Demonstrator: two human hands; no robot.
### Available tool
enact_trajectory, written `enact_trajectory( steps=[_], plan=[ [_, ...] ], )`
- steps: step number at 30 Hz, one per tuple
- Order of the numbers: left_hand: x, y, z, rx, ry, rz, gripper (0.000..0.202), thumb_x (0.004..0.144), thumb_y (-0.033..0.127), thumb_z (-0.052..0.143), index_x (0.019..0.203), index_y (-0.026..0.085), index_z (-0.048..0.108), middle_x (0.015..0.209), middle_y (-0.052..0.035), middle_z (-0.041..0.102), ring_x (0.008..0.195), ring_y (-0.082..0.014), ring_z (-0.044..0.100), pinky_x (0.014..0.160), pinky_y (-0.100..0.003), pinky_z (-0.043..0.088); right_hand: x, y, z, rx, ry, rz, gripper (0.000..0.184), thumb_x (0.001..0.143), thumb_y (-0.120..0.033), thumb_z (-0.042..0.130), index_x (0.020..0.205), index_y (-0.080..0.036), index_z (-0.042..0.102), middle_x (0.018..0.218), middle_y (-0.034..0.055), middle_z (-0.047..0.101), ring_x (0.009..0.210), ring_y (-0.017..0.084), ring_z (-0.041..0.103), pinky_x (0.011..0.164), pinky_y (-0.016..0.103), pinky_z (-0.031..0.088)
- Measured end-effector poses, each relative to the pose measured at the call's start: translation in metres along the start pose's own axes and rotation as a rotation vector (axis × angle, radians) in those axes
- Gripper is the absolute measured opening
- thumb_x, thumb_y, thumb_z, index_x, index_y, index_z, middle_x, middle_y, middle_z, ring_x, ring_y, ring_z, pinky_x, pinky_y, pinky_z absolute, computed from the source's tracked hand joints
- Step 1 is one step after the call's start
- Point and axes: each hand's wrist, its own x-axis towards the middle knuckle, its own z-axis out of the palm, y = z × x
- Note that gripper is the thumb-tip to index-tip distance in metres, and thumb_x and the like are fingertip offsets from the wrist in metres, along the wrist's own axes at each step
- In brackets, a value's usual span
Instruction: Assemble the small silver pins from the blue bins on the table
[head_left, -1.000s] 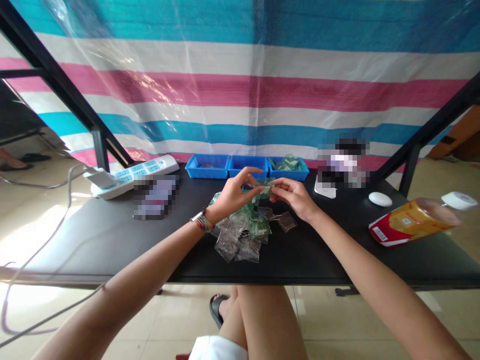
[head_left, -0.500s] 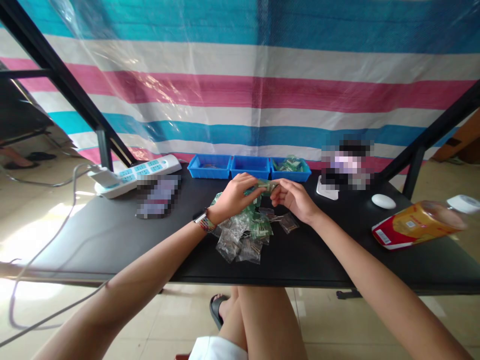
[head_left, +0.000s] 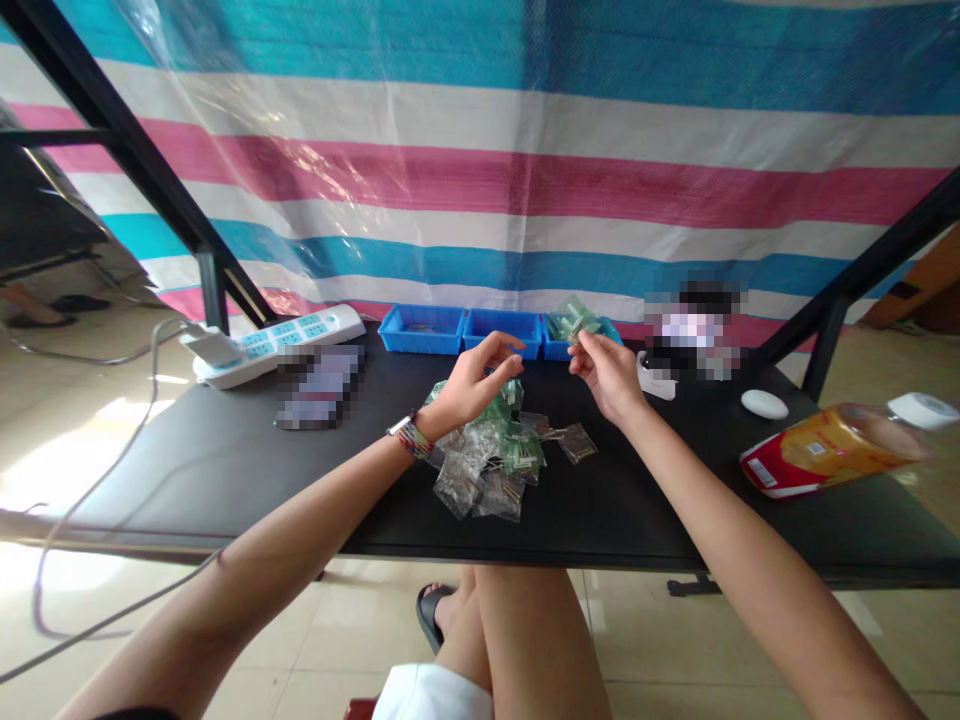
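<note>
Left bin [head_left: 420,343]: few bits [head_left: 421,328] in. Left hand [head_left: 474,387]: fingers parted, gripping nothing, at pile [head_left: 480,455], clear and green packets still out. Right bin [head_left: 556,352]: some green packets in. Right hand [head_left: 611,378] pinches green packet [head_left: 574,316] over it.

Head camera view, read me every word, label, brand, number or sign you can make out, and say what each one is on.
No words or numbers are readable.
Bottle: a barcode and a square code show; any lettering is too small and blurred.
Flat object by the power strip: pixelated, unreadable.
Green packet in the right hand: none readable.
Packet pile: none readable.
</note>
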Motion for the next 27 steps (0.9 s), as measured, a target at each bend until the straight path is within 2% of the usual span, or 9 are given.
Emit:
enact_trajectory(
  steps=[2, 4, 6, 8, 11, 15, 19, 23, 27],
  plan=[
    [0.0, 0.0, 0.001, 0.021, -0.011, -0.008, 0.037, 0.106, 0.05, 0.06, 0.118, 0.016, 0.066, 0.095, -0.0074, 0.077, 0.091, -0.0217, 0.075, 0.084, -0.032, 0.057, 0.005, 0.002, -0.005, -0.075, 0.041, 0.033, 0.053, 0.074, -0.067, 0.088, 0.095, -0.021, 0.072, 0.084, 0.0034, 0.076, 0.059, 0.011, 0.063, 0.055, 0.024, 0.052],
    [-0.001, -0.001, 0.001, 0.05, -0.028, -0.01, 0.034, 0.106, 0.049, 0.06, 0.115, 0.017, 0.067, 0.095, -0.0072, 0.077, 0.091, -0.0222, 0.075, 0.082, -0.032, 0.056, 0.006, 0.004, -0.011, -0.223, 0.037, 0.048, 0.053, 0.077, -0.067, 0.083, 0.098, -0.019, 0.074, 0.08, 0.0047, 0.076, 0.053, 0.012, 0.06, 0.047, 0.024, 0.045],
    [-0.001, -0.002, 0.002, 0.07, -0.051, 0.004, 0.031, 0.105, 0.046, 0.06, 0.112, 0.017, 0.069, 0.095, -0.0071, 0.078, 0.091, -0.0224, 0.075, 0.081, -0.032, 0.056, 0.003, 0.005, -0.015, -0.399, 0.017, -0.017, 0.049, 0.084, -0.065, 0.075, 0.095, -0.018, 0.076, 0.071, 0.0038, 0.072, 0.048, 0.012, 0.055, 0.044, 0.025, 0.038],
    [-0.001, -0.003, 0.002, 0.088, -0.075, 0.026, 0.027, 0.105, 0.042, 0.06, 0.108, 0.017, 0.07, 0.096, -0.0073, 0.078, 0.091, -0.0221, 0.075, 0.082, -0.031, 0.056, -0.001, 0.003, -0.017, -0.536, -0.04, -0.095, 0.044, 0.09, -0.061, 0.069, 0.092, -0.017, 0.078, 0.067, 0.0028, 0.069, 0.046, 0.012, 0.052, 0.046, 0.026, 0.037],
    [-0.001, -0.006, 0.001, 0.139, -0.099, 0.045, 0.023, 0.104, 0.037, 0.059, 0.104, 0.017, 0.071, 0.095, -0.0066, 0.078, 0.089, -0.021, 0.075, 0.082, -0.031, 0.056, -0.006, -0.005, -0.016, -0.641, -0.25, -0.081, 0.041, 0.09, -0.057, 0.069, 0.087, -0.017, 0.078, 0.065, 0.0021, 0.067, 0.05, 0.013, 0.053, 0.05, 0.027, 0.038],
    [-0.001, -0.012, 0.0, 0.259, -0.188, 0.081, 0.019, 0.101, 0.03, 0.06, 0.106, 0.018, 0.073, 0.102, -0.0063, 0.079, 0.092, -0.0213, 0.074, 0.085, -0.032, 0.055, -0.009, -0.018, -0.019, -0.742, -0.649, 0.032, 0.04, 0.077, -0.055, 0.084, 0.078, -0.017, 0.075, 0.064, 0.0003, 0.064, 0.06, 0.014, 0.053, 0.056, 0.027, 0.037],
    [-0.002, -0.016, 0.0, 0.44, -0.335, 0.161, 0.017, 0.098, 0.023, 0.062, 0.107, 0.019, 0.076, 0.108, -0.0074, 0.078, 0.103, -0.0251, 0.071, 0.1, -0.039, 0.053, -0.011, -0.027, -0.032, -0.832, -0.858, 0.139, 0.041, 0.069, -0.046, 0.092, 0.092, -0.016, 0.078, 0.072, -0.0014, 0.064, 0.065, 0.014, 0.053, 0.06, 0.027, 0.038],
    [-0.003, -0.017, 0.002, 0.472, -0.37, 0.143, 0.017, 0.096, 0.023, 0.064, 0.106, 0.02, 0.078, 0.109, -0.0084, 0.077, 0.107, -0.0268, 0.068, 0.106, -0.042, 0.051, -0.012, -0.029, -0.041, -0.984, -0.896, 0.157, 0.044, 0.067, -0.036, 0.091, 0.104, -0.017, 0.078, 0.081, -0.001, 0.065, 0.067, 0.014, 0.054, 0.062, 0.028, 0.039],
    [-0.002, -0.019, 0.005, 0.378, -0.312, 0.083, 0.021, 0.1, 0.03, 0.06, 0.103, 0.02, 0.078, 0.107, -0.0085, 0.077, 0.107, -0.0263, 0.069, 0.103, -0.04, 0.052, -0.011, -0.027, -0.041, -1.046, -0.858, 0.038, 0.026, 0.069, -0.034, 0.087, 0.088, -0.018, 0.079, 0.086, 0.0026, 0.065, 0.077, 0.018, 0.059, 0.069, 0.03, 0.043]
  ],
)
